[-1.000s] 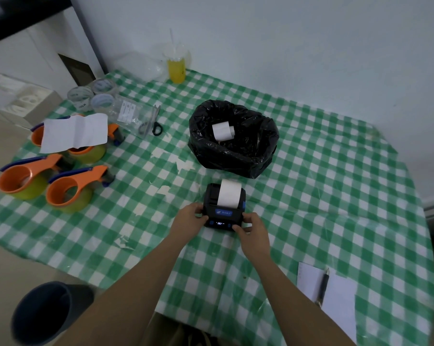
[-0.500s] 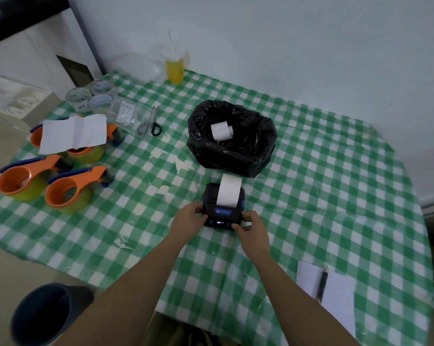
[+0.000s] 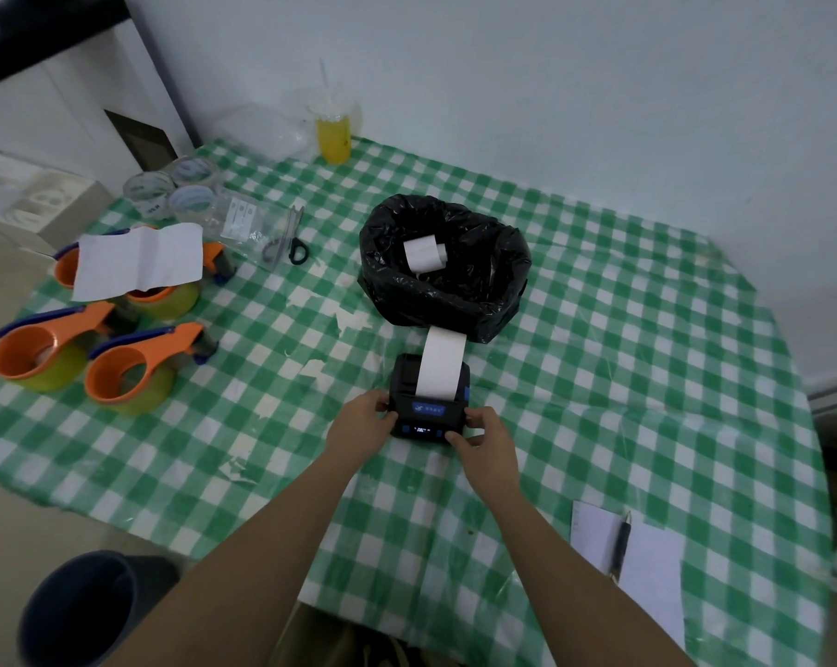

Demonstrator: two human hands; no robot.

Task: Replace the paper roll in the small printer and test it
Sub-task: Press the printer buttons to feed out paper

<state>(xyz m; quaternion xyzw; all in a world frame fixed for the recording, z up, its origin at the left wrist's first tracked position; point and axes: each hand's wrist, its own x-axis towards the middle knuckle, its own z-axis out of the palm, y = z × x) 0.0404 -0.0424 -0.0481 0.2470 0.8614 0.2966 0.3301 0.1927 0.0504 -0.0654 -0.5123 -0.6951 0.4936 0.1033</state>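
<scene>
A small black printer [image 3: 409, 377] with a blue label and a lit display sits on the green checked tablecloth [image 3: 599, 377]. A white paper strip [image 3: 443, 361] runs out of its top toward the far side, reaching the black bag. My left hand [image 3: 361, 423] grips the printer's left side. My right hand [image 3: 484, 438] holds its right front corner, thumb at the front panel. Another white paper roll [image 3: 424, 252] lies inside the black plastic bag [image 3: 479, 300] just behind the printer.
Orange tape dispensers [image 3: 133, 368] and a white sheet [image 3: 137, 259] sit at the left, with scissors [image 3: 294, 240] and clear tape rolls [image 3: 166, 190] behind. A yellow drink cup [image 3: 334, 132] stands by the wall. Paper with a pen [image 3: 621, 546] lies at the near right. A dark bin [image 3: 77, 608] stands below left.
The paper strip coming out of the printer has grown longer, now reaching the black bag. Both hands have stayed on the printer's sides.
</scene>
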